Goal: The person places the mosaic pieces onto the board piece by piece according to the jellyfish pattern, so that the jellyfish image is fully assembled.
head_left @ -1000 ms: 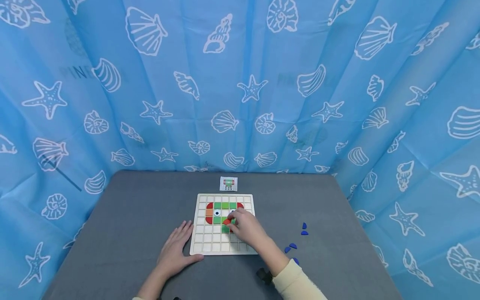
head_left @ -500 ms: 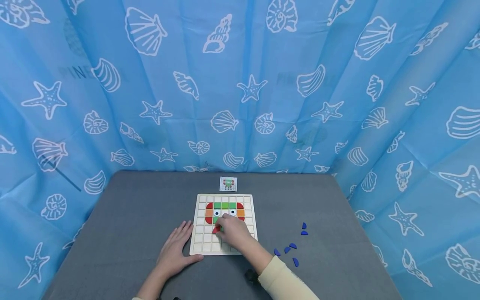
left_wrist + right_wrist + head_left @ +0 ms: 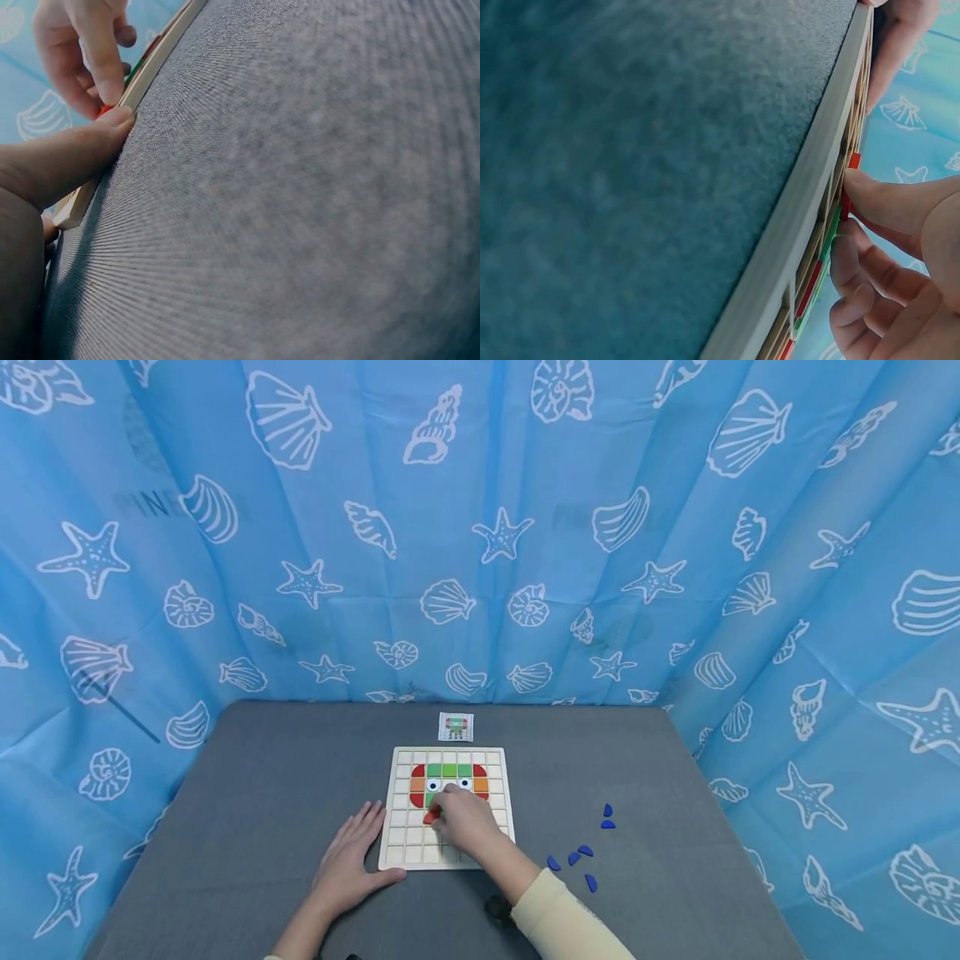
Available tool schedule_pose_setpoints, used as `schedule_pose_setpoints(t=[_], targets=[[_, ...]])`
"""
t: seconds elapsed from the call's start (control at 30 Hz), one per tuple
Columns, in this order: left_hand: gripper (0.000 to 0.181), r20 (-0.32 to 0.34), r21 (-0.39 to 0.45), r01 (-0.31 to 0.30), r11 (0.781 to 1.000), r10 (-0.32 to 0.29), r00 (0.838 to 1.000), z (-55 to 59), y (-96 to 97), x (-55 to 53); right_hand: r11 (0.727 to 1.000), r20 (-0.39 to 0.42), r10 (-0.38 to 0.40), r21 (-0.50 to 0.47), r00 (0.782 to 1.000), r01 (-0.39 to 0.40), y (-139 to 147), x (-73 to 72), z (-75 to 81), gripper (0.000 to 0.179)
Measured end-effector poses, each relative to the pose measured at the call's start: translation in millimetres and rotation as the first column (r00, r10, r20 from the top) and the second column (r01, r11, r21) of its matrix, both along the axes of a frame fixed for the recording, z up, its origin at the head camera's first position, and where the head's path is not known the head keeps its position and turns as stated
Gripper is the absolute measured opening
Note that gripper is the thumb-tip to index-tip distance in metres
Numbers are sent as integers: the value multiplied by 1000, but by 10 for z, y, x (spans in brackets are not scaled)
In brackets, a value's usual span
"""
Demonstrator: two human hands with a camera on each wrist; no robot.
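A pale wooden grid board [image 3: 400,852] lies on the grey table, with red, orange and green pieces and two eye tiles [image 3: 433,786] set in its upper part. Over its middle my right hand [image 3: 467,823] pinches a red piece [image 3: 431,817] that looks half-round. In the right wrist view thumb and fingers hold this red piece [image 3: 847,196] at the board's grid, beside a green piece [image 3: 830,232]. My left hand [image 3: 349,862] rests at the board's left side, fingers extended, its thumb [image 3: 90,146] on the near edge. The right hand covers some cells.
A small printed card [image 3: 456,727] with a coloured pattern lies behind the board. Several blue half-round pieces [image 3: 591,883] are scattered to the right. A black object [image 3: 497,908] sits by the right wrist. A blue shell-print curtain [image 3: 480,568] hangs behind the table.
My right hand has moved left and slightly nearer across the board with the red piece, uncovering the right eye tile; in the last half second it barely moved. The left hand stays in place.
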State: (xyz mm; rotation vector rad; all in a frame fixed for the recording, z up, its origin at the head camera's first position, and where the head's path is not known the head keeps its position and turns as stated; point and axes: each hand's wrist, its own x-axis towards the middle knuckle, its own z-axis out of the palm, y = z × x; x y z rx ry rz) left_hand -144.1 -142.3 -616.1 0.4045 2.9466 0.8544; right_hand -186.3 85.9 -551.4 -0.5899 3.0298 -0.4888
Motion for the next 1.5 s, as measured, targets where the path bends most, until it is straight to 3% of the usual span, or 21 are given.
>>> schedule_pose_setpoints(t=[0.3, 0.77, 1.2, 1.5], targets=[[115, 4, 1, -1, 1000, 1, 1000, -3, 9, -1, 1000, 26, -22, -13, 999, 22, 4, -22, 5, 13], [114, -9, -6, 13, 1000, -13, 1000, -4, -4, -2, 996, 81, 12, -86, 997, -5, -1, -37, 40, 6], [113, -52, 15, -4, 1000, 5, 999, -49, 8, -3, 997, 67, 44, -60, 997, -40, 10, -11, 65, 12], [115, -52, 20, 10, 1000, -9, 999, -37, -2, 12, 980, 38, 19, -199, 999, -11, 190, 81, 263, 21]])
